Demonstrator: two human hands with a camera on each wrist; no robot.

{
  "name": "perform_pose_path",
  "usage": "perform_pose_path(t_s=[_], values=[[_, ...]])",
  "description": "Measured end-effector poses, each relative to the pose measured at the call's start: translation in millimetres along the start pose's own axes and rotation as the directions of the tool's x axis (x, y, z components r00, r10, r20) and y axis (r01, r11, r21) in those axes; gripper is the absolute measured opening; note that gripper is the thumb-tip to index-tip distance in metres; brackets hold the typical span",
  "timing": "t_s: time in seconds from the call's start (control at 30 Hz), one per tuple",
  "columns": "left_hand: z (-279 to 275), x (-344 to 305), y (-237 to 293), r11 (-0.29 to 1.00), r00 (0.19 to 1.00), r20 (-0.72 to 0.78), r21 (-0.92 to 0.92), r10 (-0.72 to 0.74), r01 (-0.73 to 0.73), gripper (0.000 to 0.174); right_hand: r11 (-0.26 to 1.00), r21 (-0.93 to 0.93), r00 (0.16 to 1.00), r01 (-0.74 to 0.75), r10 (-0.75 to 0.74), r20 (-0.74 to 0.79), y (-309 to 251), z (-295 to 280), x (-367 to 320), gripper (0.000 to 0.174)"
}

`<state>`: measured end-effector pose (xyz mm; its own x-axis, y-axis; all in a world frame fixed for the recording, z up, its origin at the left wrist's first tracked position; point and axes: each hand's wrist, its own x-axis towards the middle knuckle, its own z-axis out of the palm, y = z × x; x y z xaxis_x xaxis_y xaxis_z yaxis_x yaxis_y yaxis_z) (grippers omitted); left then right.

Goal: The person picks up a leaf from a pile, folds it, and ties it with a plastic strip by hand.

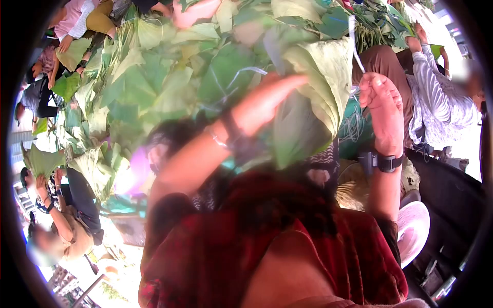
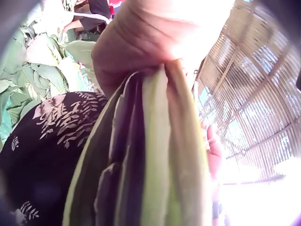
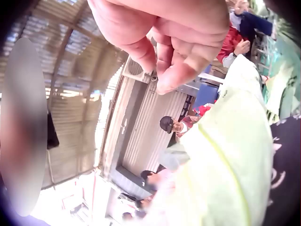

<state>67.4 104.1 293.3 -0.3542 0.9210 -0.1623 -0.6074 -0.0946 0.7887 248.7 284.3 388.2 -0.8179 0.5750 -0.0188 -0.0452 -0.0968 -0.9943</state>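
My left hand, blurred in the head view, grips the gathered end of a bundle of large folded green leaves. Up close in the left wrist view, the layered leaf edges fan downward from that hand's grip. My right hand is raised at the right of the bundle, thumb and fingers pinching the end of a thin white plastic string. In the right wrist view its fingers curl toward the thumb, and the pale side of the leaf bundle fills the lower right.
A wide heap of large leaves spreads in front of me. Loose white string hangs at the right over something teal. Other people sit around the heap, among them one in a patterned top and one holding a leaf.
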Motion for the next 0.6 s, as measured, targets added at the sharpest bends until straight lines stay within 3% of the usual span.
perform_pose_path(t_s=[0.07,0.1,0.17,0.2,0.3,0.37,0.43,0.47,0.57,0.6], values=[[11.3,0.0,2.5,1.000,1.000,-0.024,-0.022,-0.020,0.019,0.033,0.971,-0.236,0.998,0.046,-0.036,0.045,-0.2,16.4,-6.5,0.043],[17.9,-2.4,7.0,1.000,0.999,-0.039,0.000,-0.011,0.011,0.033,0.865,-0.477,0.987,0.156,-0.117,0.110,-0.7,26.7,-7.4,0.045],[27.1,-7.0,17.1,0.999,0.998,-0.065,0.051,0.008,-0.004,0.034,0.459,-0.813,0.933,0.358,-0.218,0.288,-1.9,48.6,-8.4,0.049],[25.0,-7.9,18.8,0.995,0.998,-0.068,0.097,0.015,-0.009,0.034,0.320,-0.869,0.921,0.378,-0.220,0.320,6.9,54.4,-9.3,0.051],[16.7,-13.4,23.5,0.984,0.995,-0.066,0.168,0.070,-0.058,0.034,0.149,-0.932,0.919,0.330,-0.278,0.281,27.8,56.4,-4.1,0.046],[8.3,-18.6,22.7,0.981,0.986,-0.058,0.131,0.154,-0.145,0.034,0.223,-0.933,0.920,0.281,-0.339,0.196,35.0,52.9,-0.4,0.042],[-7.8,-19.6,19.9,0.987,0.991,-0.083,0.130,0.107,-0.096,0.036,0.277,-0.922,0.894,0.270,-0.427,0.133,42.3,36.8,1.7,0.040],[-14.9,-19.4,18.0,0.989,0.992,-0.092,0.128,0.084,-0.071,0.037,0.248,-0.912,0.825,0.327,-0.545,0.148,48.0,28.0,5.1,0.034],[-25.7,-19.9,11.3,0.988,0.982,-0.129,-0.050,0.140,-0.147,0.041,0.671,-0.739,0.924,0.055,-0.314,-0.217,57.7,15.2,-6.9,0.023],[-36.9,-16.9,7.9,0.992,0.983,-0.133,-0.007,0.126,-0.128,0.043,0.733,-0.676,0.924,0.068,-0.302,-0.235,75.4,-1.6,-7.4,0.022]])
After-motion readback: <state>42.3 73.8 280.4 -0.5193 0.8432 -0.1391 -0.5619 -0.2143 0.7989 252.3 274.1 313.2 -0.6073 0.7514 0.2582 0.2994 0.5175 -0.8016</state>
